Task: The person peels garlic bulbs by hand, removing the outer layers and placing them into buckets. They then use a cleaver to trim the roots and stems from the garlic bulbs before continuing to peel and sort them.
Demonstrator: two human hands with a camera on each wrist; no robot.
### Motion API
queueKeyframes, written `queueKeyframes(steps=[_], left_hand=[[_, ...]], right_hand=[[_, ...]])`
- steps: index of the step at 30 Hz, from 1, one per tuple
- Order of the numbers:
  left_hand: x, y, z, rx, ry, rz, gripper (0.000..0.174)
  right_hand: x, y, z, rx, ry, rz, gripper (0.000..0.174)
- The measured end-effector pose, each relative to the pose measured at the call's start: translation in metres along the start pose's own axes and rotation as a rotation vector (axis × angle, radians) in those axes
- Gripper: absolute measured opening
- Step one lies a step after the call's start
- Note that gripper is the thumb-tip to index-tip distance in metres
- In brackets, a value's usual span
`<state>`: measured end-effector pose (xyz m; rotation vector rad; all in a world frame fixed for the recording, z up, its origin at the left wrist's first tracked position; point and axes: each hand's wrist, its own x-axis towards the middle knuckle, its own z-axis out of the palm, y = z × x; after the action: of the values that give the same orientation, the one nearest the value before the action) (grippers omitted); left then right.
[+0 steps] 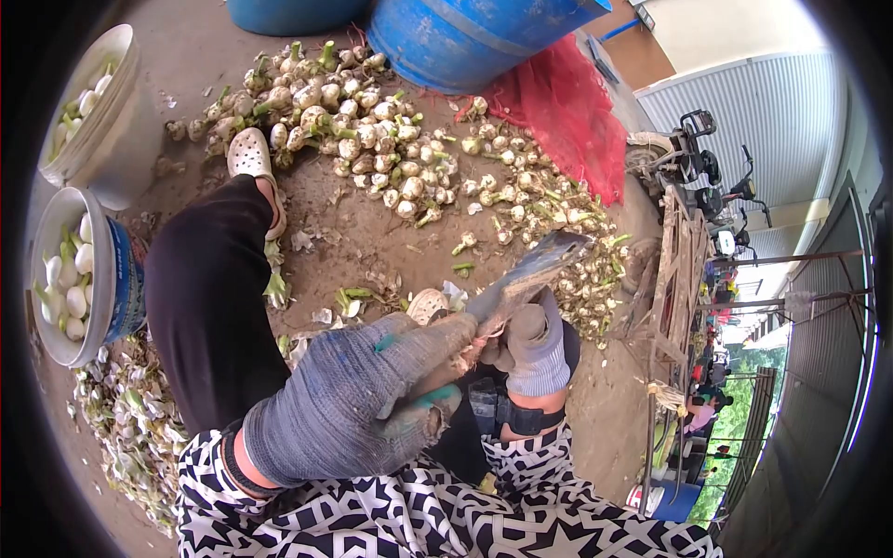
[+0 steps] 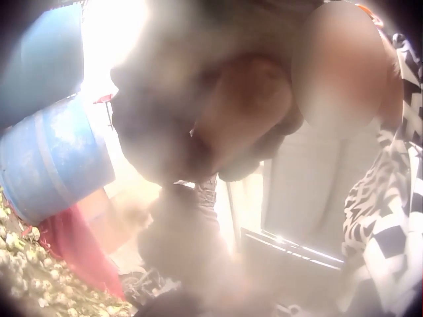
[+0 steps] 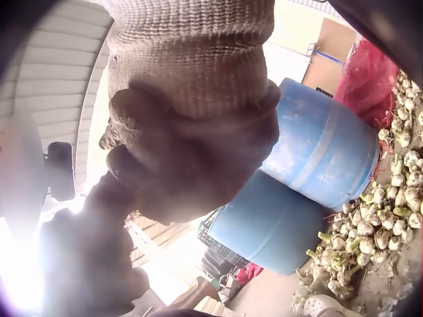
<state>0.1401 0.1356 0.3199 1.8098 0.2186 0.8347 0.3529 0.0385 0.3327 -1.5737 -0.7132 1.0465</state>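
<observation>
In the head view my left hand (image 1: pixel 339 400), in a worn grey knit glove, grips a knife near its base. The broad, dull knife blade (image 1: pixel 530 270) points up and to the right. My right hand (image 1: pixel 538 358), also gloved, is close beside the base of the blade with its fingers bent; I cannot tell what it holds. A strap with a small device circles the right wrist. The right wrist view shows the curled gloved right hand (image 3: pixel 192 145) from close up. In the left wrist view the left hand (image 2: pixel 198 119) is dark and blurred.
Heaped garlic bulbs (image 1: pixel 372 139) lie on the ground ahead, before blue barrels (image 1: pixel 465 37) and a red net (image 1: pixel 577 121). At left are a tub (image 1: pixel 70 349) and a bucket (image 1: pixel 112 158) of peeled garlic. Peelings (image 1: pixel 130 418) lie beside my leg. A wooden cart (image 1: pixel 674 279) stands right.
</observation>
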Motion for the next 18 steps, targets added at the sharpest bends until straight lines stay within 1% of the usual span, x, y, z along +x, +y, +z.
queueKeyframes(steps=[1,2,4,5,6,7,8,10,11,12,13,14,15,16,17,18], left_hand=[[0.0,0.0,0.001,0.0,-0.001,-0.002,0.061],[0.0,0.0,0.003,0.031,0.011,0.003,0.061],[0.002,-0.001,0.002,0.062,0.025,0.006,0.062],[0.003,-0.001,0.001,0.057,0.003,-0.01,0.062],[0.004,0.0,0.0,0.05,-0.022,-0.027,0.062],[0.004,-0.001,0.0,0.049,-0.023,-0.03,0.062],[0.005,0.0,0.0,0.034,-0.027,-0.06,0.061],[0.006,0.0,0.002,0.021,-0.033,-0.092,0.06],[0.006,-0.001,0.005,0.01,0.008,-0.118,0.056],[0.005,-0.003,0.007,0.0,0.048,-0.143,0.053],[0.006,-0.007,0.01,0.001,0.046,-0.142,0.053],[0.008,-0.014,0.013,-0.052,0.083,-0.137,0.051],[0.009,-0.017,0.015,-0.105,0.118,-0.131,0.05],[0.008,-0.017,0.013,-0.107,0.112,-0.127,0.05],[0.007,-0.019,0.011,-0.145,0.166,-0.212,0.049],[0.01,-0.018,0.01,-0.187,0.216,-0.291,0.049]], right_hand=[[0.0,0.0,0.0,-0.038,-0.026,-0.08,0.025],[0.001,0.001,0.0,-0.036,-0.026,-0.079,0.025],[0.003,0.004,-0.002,-0.127,-0.047,-0.22,0.026],[0.005,0.004,-0.001,-0.126,-0.049,-0.217,0.026],[0.006,0.002,0.0,-0.125,-0.091,-0.209,0.027],[0.007,0.002,0.0,-0.124,-0.133,-0.2,0.027],[0.008,0.004,0.0,-0.123,-0.133,-0.197,0.027],[0.01,0.011,-0.002,0.067,-0.239,-0.106,0.027],[0.011,0.012,-0.001,0.068,-0.239,-0.105,0.027],[0.013,0.013,0.001,0.045,-0.254,-0.102,0.034],[0.014,0.014,0.002,0.022,-0.268,-0.1,0.041],[0.016,0.018,-0.002,0.022,-0.267,-0.102,0.041],[0.019,0.026,-0.009,0.117,-0.356,-0.012,0.053],[0.018,0.03,-0.013,0.213,-0.44,0.077,0.066],[0.024,0.023,-0.007,0.383,-0.644,0.016,0.087],[0.024,0.017,-0.004,0.501,-0.732,-0.064,0.094]])
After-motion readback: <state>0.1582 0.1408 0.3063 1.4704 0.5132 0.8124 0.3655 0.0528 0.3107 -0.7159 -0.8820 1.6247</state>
